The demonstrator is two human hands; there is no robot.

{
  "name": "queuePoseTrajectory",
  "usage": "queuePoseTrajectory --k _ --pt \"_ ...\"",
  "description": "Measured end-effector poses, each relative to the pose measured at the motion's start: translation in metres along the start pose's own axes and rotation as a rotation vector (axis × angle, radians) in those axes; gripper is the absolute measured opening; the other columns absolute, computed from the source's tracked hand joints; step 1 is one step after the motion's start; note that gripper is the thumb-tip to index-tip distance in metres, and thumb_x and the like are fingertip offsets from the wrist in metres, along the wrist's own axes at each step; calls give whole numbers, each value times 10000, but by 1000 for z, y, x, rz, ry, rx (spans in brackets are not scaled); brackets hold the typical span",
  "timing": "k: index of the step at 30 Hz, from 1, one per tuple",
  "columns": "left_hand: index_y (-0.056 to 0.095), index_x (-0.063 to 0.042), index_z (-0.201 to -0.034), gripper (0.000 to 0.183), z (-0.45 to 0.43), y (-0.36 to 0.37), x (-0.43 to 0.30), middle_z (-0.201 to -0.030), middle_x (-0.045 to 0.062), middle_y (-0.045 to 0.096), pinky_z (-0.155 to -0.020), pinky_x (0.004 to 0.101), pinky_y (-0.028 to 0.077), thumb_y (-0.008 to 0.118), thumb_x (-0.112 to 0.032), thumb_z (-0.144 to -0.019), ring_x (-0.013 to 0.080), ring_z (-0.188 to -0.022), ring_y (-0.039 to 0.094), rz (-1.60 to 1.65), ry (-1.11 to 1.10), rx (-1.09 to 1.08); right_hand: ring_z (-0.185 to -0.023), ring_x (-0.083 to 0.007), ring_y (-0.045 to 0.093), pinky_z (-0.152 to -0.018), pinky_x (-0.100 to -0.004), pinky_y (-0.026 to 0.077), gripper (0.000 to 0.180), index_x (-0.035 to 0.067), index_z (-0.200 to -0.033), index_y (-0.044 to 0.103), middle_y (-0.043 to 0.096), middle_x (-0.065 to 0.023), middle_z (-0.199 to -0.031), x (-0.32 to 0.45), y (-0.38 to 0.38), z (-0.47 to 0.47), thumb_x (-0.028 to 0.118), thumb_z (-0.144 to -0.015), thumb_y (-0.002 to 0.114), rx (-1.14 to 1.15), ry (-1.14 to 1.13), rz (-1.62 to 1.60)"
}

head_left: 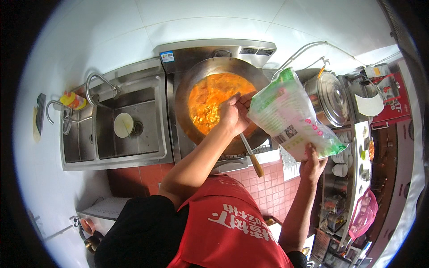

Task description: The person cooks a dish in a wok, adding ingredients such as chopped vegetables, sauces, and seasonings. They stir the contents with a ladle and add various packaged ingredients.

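Note:
A large metal wok point(181, 97) holds a bubbling orange-red broth point(214, 100). Over it is my left hand point(236, 115), palm turned up and fingers curled, right beside the edge of a plastic bag. Whether those fingers touch the bag or hold anything is hidden. The bag point(285, 114), whitish and green with printing and a code, is tilted towards the wok. My right hand point(313, 164) grips it by its lower end. Below my left hand, a utensil with a metal shaft and wooden handle point(256, 165) leans out over the wok's near rim.
Left of the stove stands a steel double sink point(164, 150) with a white bowl point(123, 125), a curved faucet point(90, 87) and a yellow bottle point(73, 100). A lidded steel pot point(331, 98) is at the right. Beyond it, shelves carry stacked bowls point(340, 170) and a pink basket point(363, 214).

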State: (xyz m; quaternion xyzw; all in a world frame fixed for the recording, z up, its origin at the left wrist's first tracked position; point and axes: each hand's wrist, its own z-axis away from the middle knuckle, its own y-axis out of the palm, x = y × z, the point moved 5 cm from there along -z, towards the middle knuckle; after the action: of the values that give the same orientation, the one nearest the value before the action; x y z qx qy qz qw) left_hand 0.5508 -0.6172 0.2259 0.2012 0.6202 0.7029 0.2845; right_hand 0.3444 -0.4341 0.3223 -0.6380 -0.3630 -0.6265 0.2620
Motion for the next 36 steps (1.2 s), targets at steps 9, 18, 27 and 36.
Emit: queuePoseTrajectory --k 9,18,27,36 --pt "656 74 -1147 579 -5 4 15 -1112 164 711 -975 411 483 265 -345 -1067 255 -1026 652 64 -78 77 -1012 -200 611 -924 -356 476 435 -29 -1236 563 642 -105 -1123 -13 -21 9 47 -840 725 -76 16 -18" --pt "655 87 -1113 558 -7 7 26 -1135 195 700 -1025 441 470 269 -313 -1063 290 -1094 642 36 -90 -141 -1021 -227 618 -912 -387 513 499 -24 -1292 515 625 -113 -1143 -25 -36 26 54 -845 724 -140 9 -130" --pt "626 110 -1162 501 -35 40 25 -1228 260 649 -1065 532 472 270 -220 -1039 377 -1208 600 297 -116 -188 -1112 -334 626 -968 -512 509 582 37 -1371 494 616 -150 -1287 -132 29 56 389 -931 638 -106 416 -873" --pt "345 57 -1484 690 -139 -42 -17 -1582 236 301 -1202 453 268 283 -481 -1058 331 -1454 334 -935 -294 -54 -1076 -370 642 -882 -577 560 619 67 -1392 481 617 -179 -1272 -124 -17 104 417 -915 661 -334 337 -1312"
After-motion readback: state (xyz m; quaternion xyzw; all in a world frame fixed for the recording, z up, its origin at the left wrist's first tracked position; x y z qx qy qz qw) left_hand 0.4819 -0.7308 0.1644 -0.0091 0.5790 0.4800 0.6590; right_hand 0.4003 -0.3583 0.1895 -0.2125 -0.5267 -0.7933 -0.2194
